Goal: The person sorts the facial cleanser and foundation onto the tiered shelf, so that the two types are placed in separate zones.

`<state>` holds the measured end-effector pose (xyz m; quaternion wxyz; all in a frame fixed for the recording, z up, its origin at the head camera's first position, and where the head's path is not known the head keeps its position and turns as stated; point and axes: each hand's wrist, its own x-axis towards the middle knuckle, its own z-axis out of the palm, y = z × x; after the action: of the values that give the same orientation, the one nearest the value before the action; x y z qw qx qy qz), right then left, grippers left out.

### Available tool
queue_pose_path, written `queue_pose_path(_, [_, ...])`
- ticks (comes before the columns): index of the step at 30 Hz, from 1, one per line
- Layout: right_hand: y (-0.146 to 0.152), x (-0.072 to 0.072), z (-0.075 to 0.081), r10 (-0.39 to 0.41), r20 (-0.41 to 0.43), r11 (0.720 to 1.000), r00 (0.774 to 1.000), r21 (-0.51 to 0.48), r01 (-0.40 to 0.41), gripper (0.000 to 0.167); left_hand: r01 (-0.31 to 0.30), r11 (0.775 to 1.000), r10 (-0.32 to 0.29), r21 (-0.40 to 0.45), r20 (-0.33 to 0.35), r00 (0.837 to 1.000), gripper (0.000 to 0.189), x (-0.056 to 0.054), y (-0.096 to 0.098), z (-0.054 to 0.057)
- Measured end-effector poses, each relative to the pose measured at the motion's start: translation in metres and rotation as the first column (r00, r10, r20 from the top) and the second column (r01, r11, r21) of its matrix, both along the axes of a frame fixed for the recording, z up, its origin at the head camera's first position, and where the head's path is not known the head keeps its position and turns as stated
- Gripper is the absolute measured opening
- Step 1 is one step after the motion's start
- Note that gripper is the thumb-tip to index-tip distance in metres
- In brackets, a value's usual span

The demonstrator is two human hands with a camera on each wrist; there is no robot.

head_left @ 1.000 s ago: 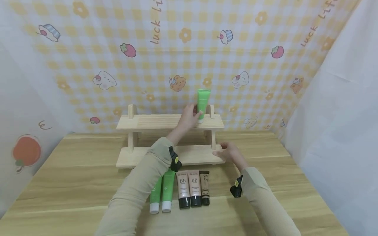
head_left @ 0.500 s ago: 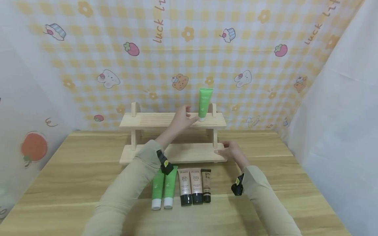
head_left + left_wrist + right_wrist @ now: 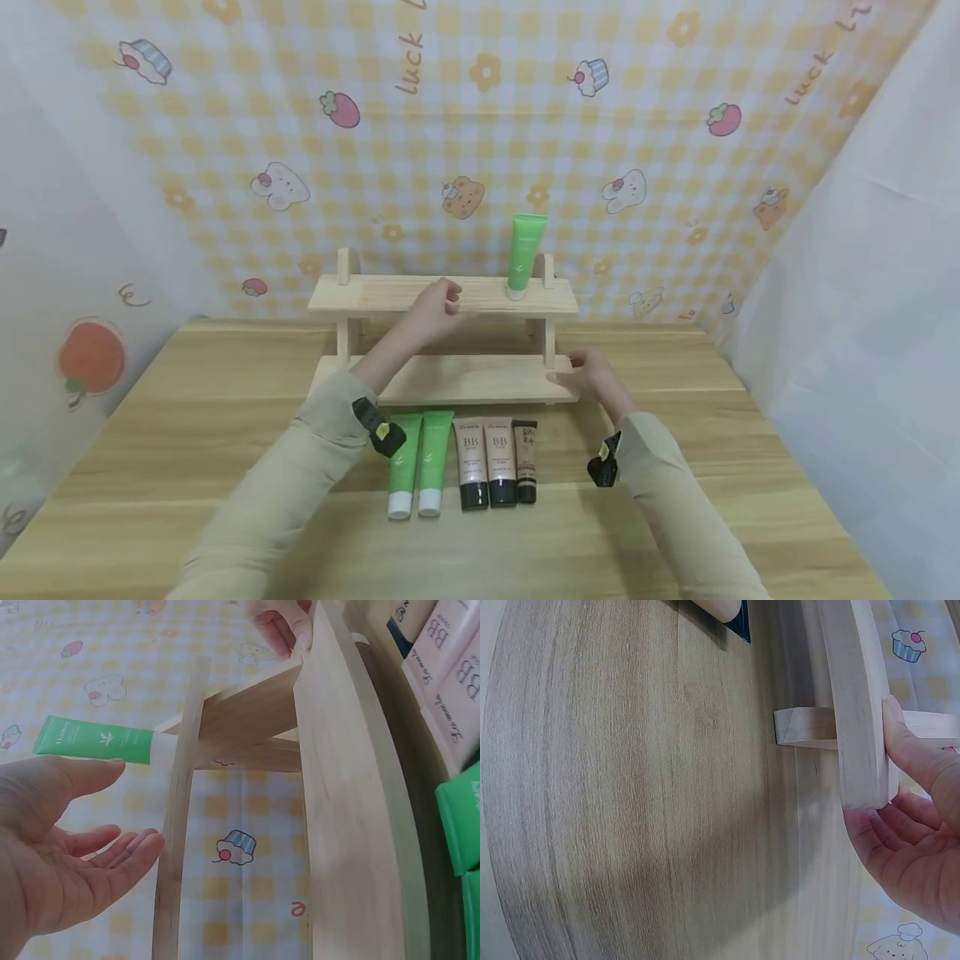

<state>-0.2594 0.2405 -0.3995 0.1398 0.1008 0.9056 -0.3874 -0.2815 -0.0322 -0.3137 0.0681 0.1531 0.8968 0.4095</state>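
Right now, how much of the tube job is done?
Done: one green tube stands cap-down on the top shelf. In hand: no tube; the left hand is empty, and the right hand grips the lower shelf at one end. Probably left: two more green tubes, two BB tubes and a smaller tube, all lying on the table.

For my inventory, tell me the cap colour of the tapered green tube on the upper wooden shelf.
The cap is white, clearest in the left wrist view.

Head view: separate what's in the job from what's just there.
In the job:
- wooden stand, gripped by the right hand
- upright green tube
- probably: lying green tubes, BB tubes, slim tube

Just there:
- patterned backdrop
- table
- white cloth
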Motion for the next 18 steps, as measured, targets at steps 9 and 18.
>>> queue_pose_path(9, [0.001, -0.001, 0.0, 0.004, 0.005, 1.0, 1.0, 0.002, -0.004, 0.07, 0.056, 0.994, -0.051, -0.092, 0.06, 0.997, 0.057, 0.027, -0.028, -0.01])
queue_pose_path(18, [0.0, 0.0, 0.001, 0.017, 0.004, 1.0, 1.0, -0.002, -0.017, 0.071, 0.088, 0.981, -0.069, -0.171, 0.116, 0.991, 0.054, 0.058, -0.058, -0.03])
